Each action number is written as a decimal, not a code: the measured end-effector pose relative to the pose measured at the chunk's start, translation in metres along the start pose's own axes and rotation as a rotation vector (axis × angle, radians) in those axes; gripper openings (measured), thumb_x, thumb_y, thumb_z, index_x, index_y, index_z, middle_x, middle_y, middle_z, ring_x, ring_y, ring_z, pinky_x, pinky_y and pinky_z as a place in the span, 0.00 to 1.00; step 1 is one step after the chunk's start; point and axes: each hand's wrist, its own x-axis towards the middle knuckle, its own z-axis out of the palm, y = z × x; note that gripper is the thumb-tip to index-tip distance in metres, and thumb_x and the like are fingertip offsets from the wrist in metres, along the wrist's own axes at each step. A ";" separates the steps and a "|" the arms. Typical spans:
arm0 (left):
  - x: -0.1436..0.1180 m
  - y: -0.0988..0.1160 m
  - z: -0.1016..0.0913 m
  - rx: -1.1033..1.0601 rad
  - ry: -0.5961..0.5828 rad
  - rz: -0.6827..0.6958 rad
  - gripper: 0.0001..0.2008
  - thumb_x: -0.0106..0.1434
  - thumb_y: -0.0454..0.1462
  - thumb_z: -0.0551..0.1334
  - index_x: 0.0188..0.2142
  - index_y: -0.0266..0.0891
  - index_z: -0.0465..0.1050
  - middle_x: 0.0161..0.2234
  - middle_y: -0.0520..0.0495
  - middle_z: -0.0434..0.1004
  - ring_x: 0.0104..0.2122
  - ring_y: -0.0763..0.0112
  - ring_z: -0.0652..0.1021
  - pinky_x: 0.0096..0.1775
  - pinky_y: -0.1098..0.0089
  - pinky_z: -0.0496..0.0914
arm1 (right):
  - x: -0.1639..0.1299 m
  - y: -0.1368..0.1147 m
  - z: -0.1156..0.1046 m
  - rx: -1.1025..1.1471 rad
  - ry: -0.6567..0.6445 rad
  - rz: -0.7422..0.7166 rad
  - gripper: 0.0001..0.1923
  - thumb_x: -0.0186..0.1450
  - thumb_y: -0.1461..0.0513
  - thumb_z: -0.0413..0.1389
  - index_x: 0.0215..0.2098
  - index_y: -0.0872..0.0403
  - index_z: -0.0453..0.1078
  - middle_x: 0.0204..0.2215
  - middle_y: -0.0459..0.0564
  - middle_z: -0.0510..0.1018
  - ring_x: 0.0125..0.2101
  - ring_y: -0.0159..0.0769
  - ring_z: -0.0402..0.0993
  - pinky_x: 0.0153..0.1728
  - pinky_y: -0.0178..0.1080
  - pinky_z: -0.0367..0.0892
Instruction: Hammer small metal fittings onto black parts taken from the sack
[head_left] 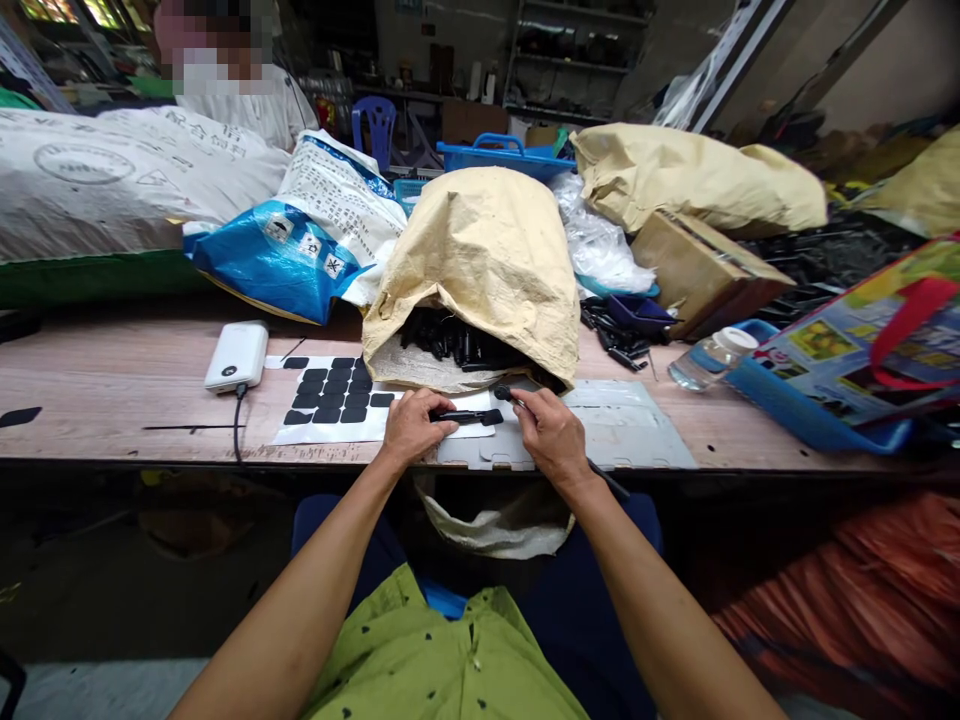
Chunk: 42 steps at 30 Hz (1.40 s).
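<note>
My left hand [411, 425] presses a long black plastic part [469, 416] flat against the front of the wooden table [105, 385]. My right hand [550, 430] pinches a thin dark tool [507, 396] whose tip meets the right end of that part. Under the left hand lies a white sheet of black adhesive pads [334, 392]. Just behind both hands a tan paper sack [480, 265] lies open, with several black parts [450, 338] spilling from its mouth.
A white power bank [237, 355] with a cable lies at the left. A grey sheet [630, 425], a plastic bottle [709, 358], a blue tray [795, 415] and a cardboard box [694, 270] sit at the right. Sacks fill the back; a person [247, 95] sits beyond.
</note>
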 end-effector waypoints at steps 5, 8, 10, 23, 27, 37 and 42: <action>0.000 -0.001 0.000 0.000 -0.008 0.005 0.11 0.57 0.41 0.69 0.41 0.50 0.82 0.41 0.52 0.81 0.44 0.60 0.74 0.51 0.59 0.64 | -0.001 0.023 0.010 -0.129 -0.049 0.001 0.14 0.70 0.62 0.54 0.51 0.48 0.76 0.40 0.50 0.76 0.42 0.39 0.70 0.43 0.37 0.64; 0.000 -0.001 -0.001 0.001 -0.013 0.007 0.11 0.57 0.41 0.69 0.41 0.50 0.82 0.41 0.52 0.80 0.43 0.61 0.74 0.51 0.59 0.63 | -0.002 0.023 0.014 -0.173 -0.038 -0.003 0.14 0.71 0.62 0.53 0.52 0.49 0.75 0.40 0.51 0.75 0.42 0.41 0.68 0.44 0.39 0.63; -0.001 -0.001 -0.001 0.006 -0.017 0.011 0.11 0.58 0.42 0.69 0.41 0.50 0.82 0.41 0.52 0.81 0.44 0.61 0.74 0.50 0.60 0.63 | -0.003 0.020 0.014 -0.196 -0.031 -0.001 0.14 0.71 0.61 0.52 0.52 0.50 0.75 0.40 0.52 0.75 0.42 0.42 0.67 0.44 0.40 0.62; -0.041 0.018 -0.013 -0.185 -0.124 0.234 0.15 0.71 0.46 0.56 0.48 0.44 0.76 0.41 0.47 0.78 0.43 0.63 0.74 0.48 0.65 0.67 | -0.005 0.014 0.010 -0.242 -0.045 0.023 0.13 0.70 0.61 0.54 0.52 0.50 0.74 0.41 0.53 0.74 0.43 0.43 0.65 0.44 0.40 0.60; -0.084 0.029 0.000 -0.189 -0.434 0.255 0.14 0.72 0.46 0.53 0.49 0.48 0.74 0.41 0.49 0.80 0.40 0.66 0.78 0.43 0.68 0.69 | -0.004 0.013 0.009 -0.250 -0.050 0.038 0.13 0.70 0.61 0.54 0.51 0.50 0.74 0.41 0.53 0.74 0.43 0.44 0.65 0.44 0.41 0.60; -0.086 0.033 0.064 0.443 -0.515 -0.016 0.13 0.65 0.37 0.58 0.46 0.42 0.79 0.42 0.37 0.83 0.46 0.51 0.82 0.46 0.57 0.72 | -0.005 0.013 0.010 -0.255 -0.039 0.034 0.13 0.70 0.61 0.54 0.51 0.50 0.74 0.40 0.53 0.74 0.43 0.44 0.65 0.45 0.41 0.60; -0.082 0.029 0.082 0.433 -0.537 -0.180 0.18 0.60 0.32 0.59 0.48 0.41 0.79 0.50 0.33 0.81 0.55 0.46 0.78 0.51 0.54 0.73 | -0.005 0.013 0.010 -0.256 -0.047 0.038 0.13 0.70 0.60 0.54 0.51 0.50 0.73 0.41 0.53 0.74 0.43 0.44 0.65 0.44 0.41 0.60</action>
